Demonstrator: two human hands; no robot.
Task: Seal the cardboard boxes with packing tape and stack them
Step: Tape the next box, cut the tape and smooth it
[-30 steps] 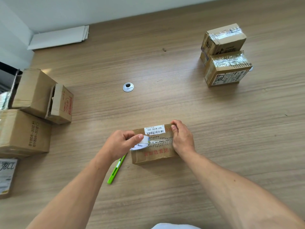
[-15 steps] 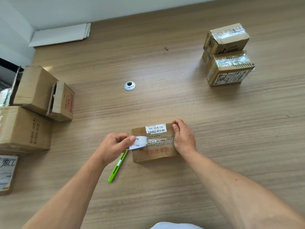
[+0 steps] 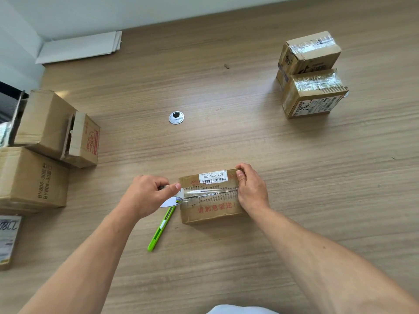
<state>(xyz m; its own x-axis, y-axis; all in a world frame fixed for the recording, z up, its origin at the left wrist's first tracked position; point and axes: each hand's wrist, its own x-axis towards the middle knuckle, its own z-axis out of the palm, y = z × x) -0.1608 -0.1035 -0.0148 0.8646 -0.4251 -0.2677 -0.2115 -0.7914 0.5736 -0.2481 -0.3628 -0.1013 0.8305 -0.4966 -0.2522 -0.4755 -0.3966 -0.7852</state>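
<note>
A small cardboard box [image 3: 210, 210] with red print and a white barcode label lies on the wooden table in front of me. Clear tape [image 3: 209, 192] runs along its top seam. My left hand [image 3: 147, 196] grips the tape roll [image 3: 172, 200] just past the box's left end. My right hand [image 3: 250, 189] lies over the box's right end, fingers curled over the far corner, holding the tape down. Two taped boxes [image 3: 311, 86] stand at the far right, one on or behind the other.
A green utility knife [image 3: 161, 230] lies left of the box. Several untaped cardboard boxes [image 3: 45, 141] crowd the left edge. A round metal cable grommet [image 3: 176, 117] sits mid-table. Flat white sheets [image 3: 79, 47] lie at the far left corner.
My left hand has pulled the tape roll leftward, from over the box's top to beyond its left edge, lengthening the tape strip. My right hand stays on the right end.
</note>
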